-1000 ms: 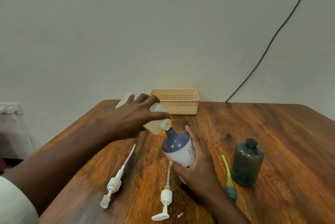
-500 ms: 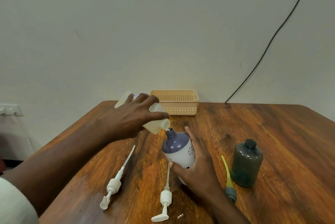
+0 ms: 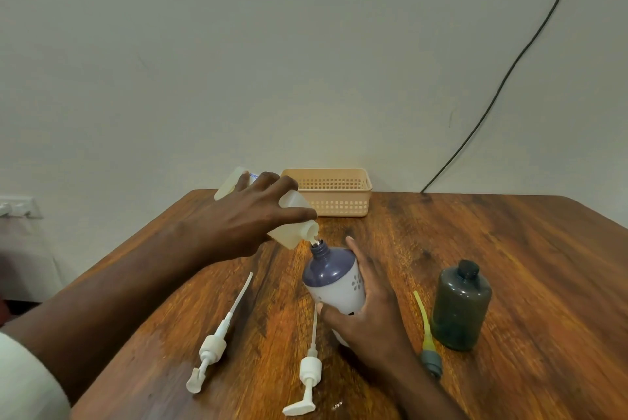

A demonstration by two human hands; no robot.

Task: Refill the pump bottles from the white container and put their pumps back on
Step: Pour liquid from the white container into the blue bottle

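Observation:
My left hand [image 3: 248, 219] grips the white container [image 3: 293, 219] and holds it tipped, its spout right above the open neck of the purple-and-white bottle [image 3: 331, 278]. A thin stream runs from spout to neck. My right hand [image 3: 368, 316] holds that bottle by its side, upright on the table. A dark green bottle [image 3: 460, 309] stands to the right with no pump on it. Two white pumps [image 3: 217, 341] [image 3: 309, 372] lie flat in front of the bottles. A yellow-tubed grey pump [image 3: 428, 345] lies beside the green bottle.
A peach plastic basket [image 3: 334, 193] stands at the table's back edge against the wall. The wooden table [image 3: 509, 249] stretches right. A black cable [image 3: 509, 69] runs down the wall. A small spill spot [image 3: 336, 405] shows near the front.
Hardly anything has moved. My left hand keeps the container tipped over the bottle's neck, and my right hand stays on the bottle.

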